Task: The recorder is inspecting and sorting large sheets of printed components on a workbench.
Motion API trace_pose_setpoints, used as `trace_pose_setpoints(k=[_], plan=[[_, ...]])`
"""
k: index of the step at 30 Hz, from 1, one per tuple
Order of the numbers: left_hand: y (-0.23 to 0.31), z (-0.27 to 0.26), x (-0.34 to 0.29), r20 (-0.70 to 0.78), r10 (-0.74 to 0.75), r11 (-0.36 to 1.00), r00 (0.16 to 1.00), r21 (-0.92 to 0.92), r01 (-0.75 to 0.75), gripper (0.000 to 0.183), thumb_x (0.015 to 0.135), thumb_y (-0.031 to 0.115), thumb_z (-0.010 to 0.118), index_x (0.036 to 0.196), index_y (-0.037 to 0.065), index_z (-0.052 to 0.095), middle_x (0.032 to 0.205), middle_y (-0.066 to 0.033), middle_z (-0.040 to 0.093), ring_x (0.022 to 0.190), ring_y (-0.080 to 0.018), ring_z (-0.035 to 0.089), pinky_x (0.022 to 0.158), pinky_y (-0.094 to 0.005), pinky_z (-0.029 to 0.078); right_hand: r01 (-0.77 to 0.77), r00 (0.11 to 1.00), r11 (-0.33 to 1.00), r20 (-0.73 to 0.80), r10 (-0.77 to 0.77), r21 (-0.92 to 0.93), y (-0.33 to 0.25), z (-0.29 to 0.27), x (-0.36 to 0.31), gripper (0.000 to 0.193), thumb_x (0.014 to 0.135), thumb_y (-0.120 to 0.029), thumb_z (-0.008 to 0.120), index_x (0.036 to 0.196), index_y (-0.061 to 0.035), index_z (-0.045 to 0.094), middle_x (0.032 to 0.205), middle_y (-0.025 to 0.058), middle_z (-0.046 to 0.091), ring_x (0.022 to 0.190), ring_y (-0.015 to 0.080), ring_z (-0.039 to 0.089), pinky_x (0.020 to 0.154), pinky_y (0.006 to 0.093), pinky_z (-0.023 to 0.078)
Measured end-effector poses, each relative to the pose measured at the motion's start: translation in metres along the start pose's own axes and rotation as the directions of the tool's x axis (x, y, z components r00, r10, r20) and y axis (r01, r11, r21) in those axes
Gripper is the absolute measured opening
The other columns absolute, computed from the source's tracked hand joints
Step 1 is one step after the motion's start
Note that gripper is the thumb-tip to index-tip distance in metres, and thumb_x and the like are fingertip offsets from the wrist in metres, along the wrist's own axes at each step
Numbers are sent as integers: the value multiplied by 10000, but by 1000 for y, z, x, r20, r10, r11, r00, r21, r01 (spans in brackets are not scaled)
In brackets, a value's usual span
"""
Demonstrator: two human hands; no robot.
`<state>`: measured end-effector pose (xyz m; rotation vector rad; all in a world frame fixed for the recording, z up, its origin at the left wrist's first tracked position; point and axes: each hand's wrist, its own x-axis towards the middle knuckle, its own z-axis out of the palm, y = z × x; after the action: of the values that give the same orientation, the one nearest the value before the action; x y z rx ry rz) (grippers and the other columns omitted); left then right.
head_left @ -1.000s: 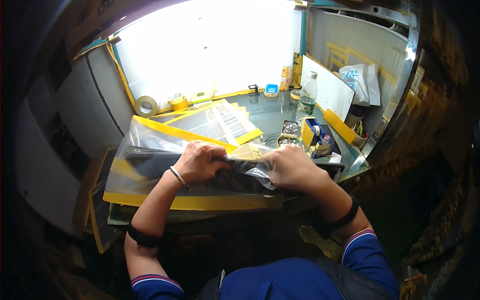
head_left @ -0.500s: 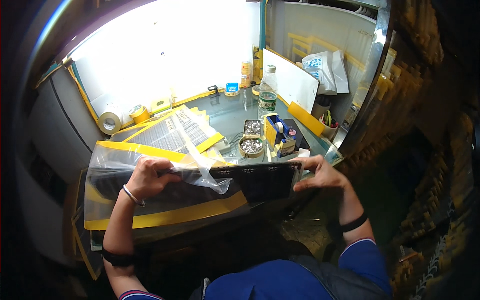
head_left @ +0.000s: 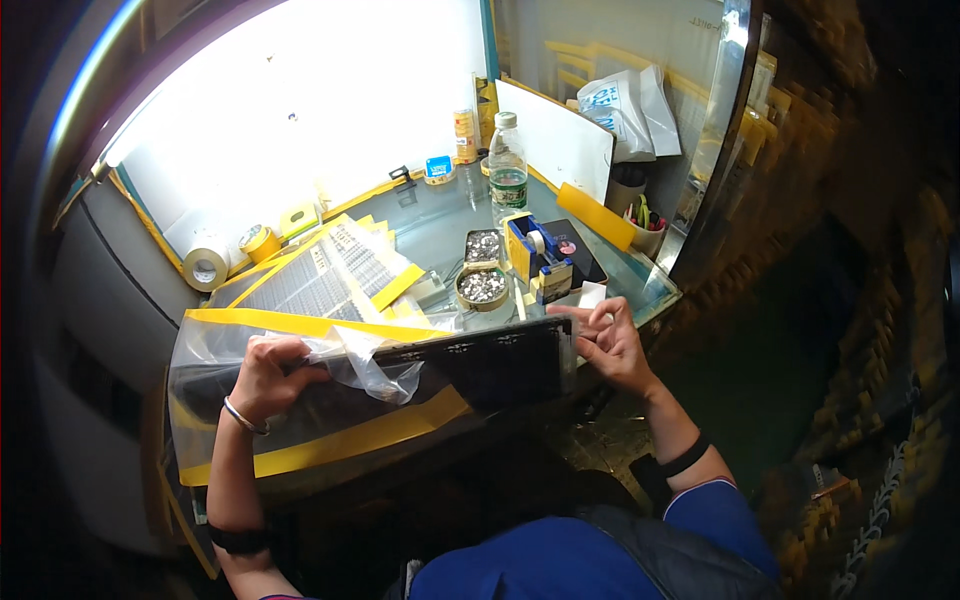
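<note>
Nearest the person, a long dark panel [head_left: 480, 365] lies across the near edge of the desk [head_left: 440, 225], partly inside a clear plastic bag [head_left: 300, 400] with yellow bands along its edges.

The left hand [head_left: 268, 375] sits at the panel's 9 o'clock end, fingers curled and closed on a bunch of the clear plastic where the bag's mouth gathers over the panel. A thin bracelet shows at that wrist.

The right hand [head_left: 608, 340] is at the panel's 3 o'clock end, just off its right corner. Its fingers are bent and drawn together at the tips against the panel's edge; whether they pinch the panel itself or only film there, I cannot tell. A dark band circles that forearm.

So the panel spans between the two hands, its left half under plastic, its right half bare.

Beyond the panel, toward 12 o'clock, stand two small tins of silvery parts [head_left: 483, 285], one round and one square. Just to their 3 o'clock is a blue tape dispenser [head_left: 540, 255]. At 11 o'clock from the panel lie flat sheets with yellow borders [head_left: 330, 275].

Farther back a clear bottle [head_left: 507, 170] stands upright. Far at 10 o'clock, two tape rolls [head_left: 207, 268] rest near the desk's rim. At 1 o'clock a white board [head_left: 555, 140] leans upright, with a white bag [head_left: 620, 110] behind it.
</note>
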<state>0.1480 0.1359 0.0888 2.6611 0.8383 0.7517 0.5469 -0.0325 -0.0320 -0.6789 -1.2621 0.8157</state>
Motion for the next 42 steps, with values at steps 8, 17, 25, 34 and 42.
trace_pose_setpoints(k=[8,17,25,34,42], plan=[[7,-2,4,30,-30,999,999,10,30,261,611,51,816,661,-7,567,582,-137,499,503,-203,452,517,-302,403,-137,977,972,134,164,-192,-6,-1,-9,168,866,-32,601,1025,-22,654,1324,172,511,1206,241,487,1011,346,357],[5,-10,-3,56,72,996,996,-55,-69,194,744,76,753,910,-3,688,894,-147,685,811,-248,673,719,-308,523,155,988,899,39,-153,-410,23,29,-11,138,754,-57,780,763,-6,652,851,89,603,813,188,572,727,301,437],[46,-14,-34,148,144,960,978,219,-174,270,913,216,598,1159,120,655,1253,-156,595,1160,-329,568,1008,-421,445,295,955,825,166,-245,-483,24,84,1,215,750,22,735,958,24,679,952,126,622,917,255,604,817,326,466],[87,-2,-69,175,31,965,984,250,-75,551,924,355,562,1384,75,449,1362,-241,471,1280,-385,443,1091,-493,317,258,886,766,460,54,-589,48,155,14,967,518,-462,892,1346,-159,496,1430,439,-102,1374,565,-57,1129,544,114],[115,46,-137,116,-181,970,977,183,158,926,724,553,735,1340,-63,423,1311,-315,469,1237,-428,468,1047,-495,359,372,865,685,501,-10,-627,62,180,5,884,539,-468,866,1281,-122,534,1434,318,223,1347,497,204,1099,575,183]])
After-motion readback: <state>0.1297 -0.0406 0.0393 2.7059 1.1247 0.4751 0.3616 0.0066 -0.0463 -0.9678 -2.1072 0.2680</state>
